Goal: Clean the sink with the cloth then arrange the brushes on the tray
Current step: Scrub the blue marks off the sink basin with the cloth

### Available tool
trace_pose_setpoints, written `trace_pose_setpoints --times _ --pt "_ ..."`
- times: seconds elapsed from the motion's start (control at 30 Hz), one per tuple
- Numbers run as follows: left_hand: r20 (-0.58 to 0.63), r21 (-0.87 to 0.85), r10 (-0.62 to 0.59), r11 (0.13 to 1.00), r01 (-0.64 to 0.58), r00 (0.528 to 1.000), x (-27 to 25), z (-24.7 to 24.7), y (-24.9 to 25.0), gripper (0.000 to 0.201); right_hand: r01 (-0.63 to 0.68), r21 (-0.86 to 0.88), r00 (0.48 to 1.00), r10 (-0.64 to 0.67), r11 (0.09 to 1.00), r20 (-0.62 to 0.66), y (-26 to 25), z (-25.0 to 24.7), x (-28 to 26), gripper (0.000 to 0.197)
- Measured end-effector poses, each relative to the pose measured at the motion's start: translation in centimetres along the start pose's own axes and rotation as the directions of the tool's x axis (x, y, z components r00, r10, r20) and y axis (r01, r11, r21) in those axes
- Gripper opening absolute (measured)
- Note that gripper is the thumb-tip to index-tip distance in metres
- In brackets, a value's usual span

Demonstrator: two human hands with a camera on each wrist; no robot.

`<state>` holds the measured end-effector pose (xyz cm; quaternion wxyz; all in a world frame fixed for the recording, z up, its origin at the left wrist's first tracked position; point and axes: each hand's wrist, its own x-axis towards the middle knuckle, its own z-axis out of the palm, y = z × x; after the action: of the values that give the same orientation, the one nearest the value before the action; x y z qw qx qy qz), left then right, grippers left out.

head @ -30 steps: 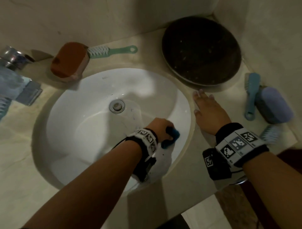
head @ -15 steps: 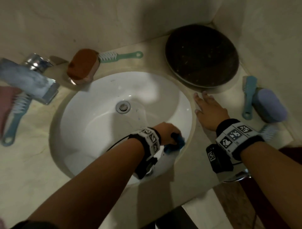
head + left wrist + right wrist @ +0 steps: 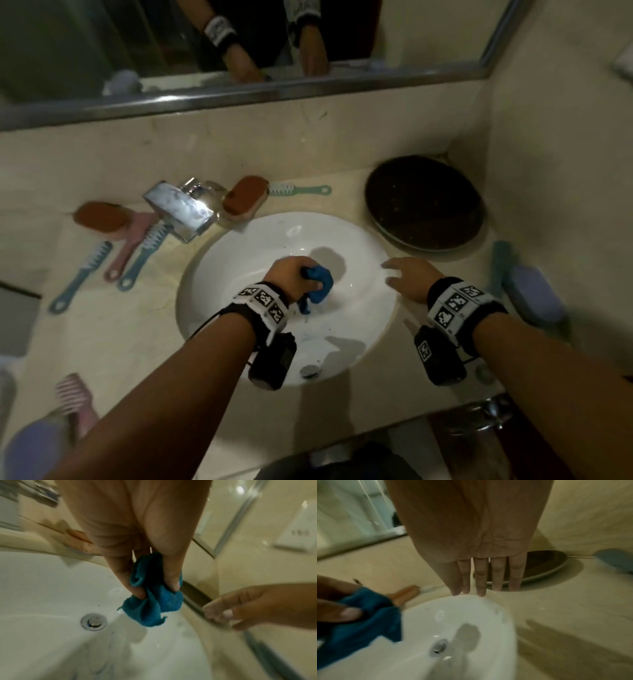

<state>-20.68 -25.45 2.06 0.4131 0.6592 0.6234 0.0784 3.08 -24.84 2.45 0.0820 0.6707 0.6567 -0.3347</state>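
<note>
My left hand [image 3: 298,277] grips a bunched blue cloth [image 3: 320,286] above the white sink [image 3: 239,260]; in the left wrist view the cloth [image 3: 154,599] hangs from thumb and fingers over the basin, near the drain [image 3: 94,621]. My right hand [image 3: 407,277] is open with straight fingers [image 3: 481,577] at the sink's right rim. The dark round tray [image 3: 423,202] stands at the back right corner. Brushes lie around: an orange one [image 3: 245,197], a green one [image 3: 298,189], several at the left [image 3: 137,253], a teal one [image 3: 498,267] and a purple one [image 3: 534,298] at the right.
A chrome tap [image 3: 180,209] juts over the sink's left rim. A mirror [image 3: 239,44] runs along the back wall. A side wall [image 3: 565,171] closes the right. A pink comb-like brush [image 3: 73,394] and a purple brush [image 3: 34,448] lie at the front left.
My left hand has lifted the cloth from the sink's front right wall up toward the middle of the basin. The right hand has come off the counter and hovers over the rim. The view tilted up.
</note>
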Motion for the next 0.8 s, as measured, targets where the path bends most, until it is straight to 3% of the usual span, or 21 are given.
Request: trace_pose_setpoints --times 0.1,0.23,0.37,0.47,0.57,0.73,0.8 --pt "-0.096 -0.208 -0.059 0.977 0.038 0.994 -2.0 -1.3 2.1 0.021 0.237 0.079 0.971 -0.235 0.968 -0.034 -3.5 -1.6 -2.0 0.038" --pt "-0.148 -0.293 -0.087 0.955 0.04 0.985 -4.6 -2.2 4.2 0.039 0.386 0.24 0.922 -0.38 0.891 -0.072 -6.8 -3.8 -4.8 0.037" --pt "-0.277 -0.329 -0.055 0.943 -0.041 0.959 -6.6 -3.1 5.8 0.056 0.416 0.266 0.907 -0.416 0.87 -0.058 -8.9 -4.8 -6.5 0.04" --pt "-0.347 -0.3 -0.033 0.951 -0.078 0.937 -7.7 -4.0 6.6 0.049 0.452 0.245 0.892 -0.444 0.858 -0.09 -9.7 -5.0 -6.9 0.032" --pt "-0.367 -0.289 -0.032 0.954 -0.081 0.93 -8.5 -4.6 6.6 0.034 0.48 0.253 0.877 -0.455 0.84 -0.152 -10.1 -5.5 -6.8 0.011" --pt "-0.413 -0.217 -0.026 0.973 -0.071 0.91 -9.5 -5.7 6.6 0.01 0.503 0.25 0.863 -0.462 0.827 -0.205 -10.7 -6.1 -6.4 0.017" --pt "-0.418 -0.218 -0.027 0.973 -0.071 0.908 -9.5 -5.9 6.3 0.012 0.509 0.235 0.858 -0.467 0.828 -0.214 -10.6 -6.3 -6.1 0.012"
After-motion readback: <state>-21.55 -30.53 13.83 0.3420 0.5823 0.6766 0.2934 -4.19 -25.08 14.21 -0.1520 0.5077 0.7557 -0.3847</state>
